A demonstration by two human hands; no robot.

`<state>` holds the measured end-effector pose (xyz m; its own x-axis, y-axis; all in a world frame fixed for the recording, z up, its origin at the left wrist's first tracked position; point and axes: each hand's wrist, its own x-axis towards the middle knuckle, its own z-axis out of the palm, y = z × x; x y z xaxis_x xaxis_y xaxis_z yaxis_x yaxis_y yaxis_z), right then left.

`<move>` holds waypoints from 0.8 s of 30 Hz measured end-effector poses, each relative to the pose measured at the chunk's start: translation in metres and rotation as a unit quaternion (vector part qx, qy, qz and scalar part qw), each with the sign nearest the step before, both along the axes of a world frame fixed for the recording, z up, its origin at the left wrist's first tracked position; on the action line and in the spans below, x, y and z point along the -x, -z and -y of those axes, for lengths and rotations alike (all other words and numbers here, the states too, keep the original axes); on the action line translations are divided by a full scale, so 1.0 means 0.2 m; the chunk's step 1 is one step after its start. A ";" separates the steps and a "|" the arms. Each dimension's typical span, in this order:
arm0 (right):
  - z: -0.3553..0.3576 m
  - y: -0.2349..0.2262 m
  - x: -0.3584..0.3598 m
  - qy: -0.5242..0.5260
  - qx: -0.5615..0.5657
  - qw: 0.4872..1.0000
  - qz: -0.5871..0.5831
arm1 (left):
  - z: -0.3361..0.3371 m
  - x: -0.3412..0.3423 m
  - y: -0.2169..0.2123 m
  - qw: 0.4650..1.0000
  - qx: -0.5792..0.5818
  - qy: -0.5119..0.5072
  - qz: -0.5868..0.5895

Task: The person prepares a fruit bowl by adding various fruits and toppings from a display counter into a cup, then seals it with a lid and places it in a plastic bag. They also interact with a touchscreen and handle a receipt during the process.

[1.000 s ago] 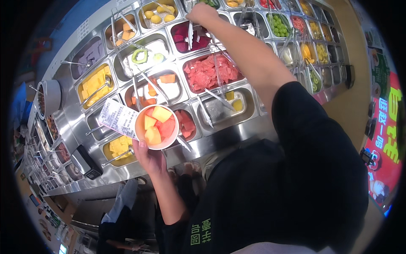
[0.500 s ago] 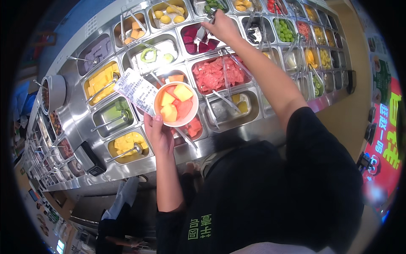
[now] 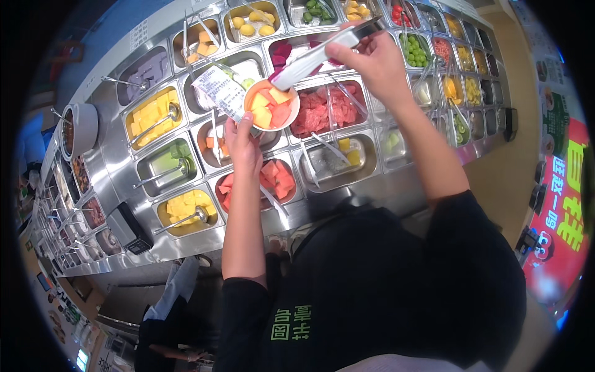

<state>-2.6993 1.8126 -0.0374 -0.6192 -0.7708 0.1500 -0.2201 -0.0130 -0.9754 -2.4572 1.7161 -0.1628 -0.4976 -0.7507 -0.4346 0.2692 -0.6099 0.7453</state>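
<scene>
The right hand [image 3: 372,59] has drawn back – its tongs [image 3: 316,56] now reach over the raised bowl [image 3: 271,104] (fruit inside).

Your left hand [image 3: 240,139] is raised with fingers curled in a grip, forearm upright. Your right hand [image 3: 372,59] reaches farther forward, fingers pinched closed, arm extended.

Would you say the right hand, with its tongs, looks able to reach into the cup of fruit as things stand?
Probably yes: the right hand holds the tongs with their tips at the open cup, which the left hand holds up, nothing between.
</scene>
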 end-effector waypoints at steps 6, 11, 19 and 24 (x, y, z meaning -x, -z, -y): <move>-0.04 -0.09 -0.16 -0.040 -0.118 0.991 -0.040 | 0.01 0.03 0.01 0.999 -0.045 0.009 0.015; 0.01 -0.12 0.05 0.024 0.033 0.998 -0.052 | 0.01 -0.03 0.01 0.997 -0.066 0.012 -0.033; 0.28 0.43 0.19 -0.059 -0.200 0.951 -0.230 | 0.04 -0.17 -0.02 0.997 -0.038 0.019 -0.067; 0.34 0.58 0.14 -0.135 -0.205 0.921 -0.303 | 0.01 -0.27 -0.02 0.999 -0.035 0.009 -0.037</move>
<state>-2.7282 1.7454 -0.1544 -0.2945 -0.9533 0.0674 -0.7683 0.1943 -0.6098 -2.4034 1.7133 -0.1592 -0.5439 -0.7102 -0.4471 0.3107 -0.6653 0.6788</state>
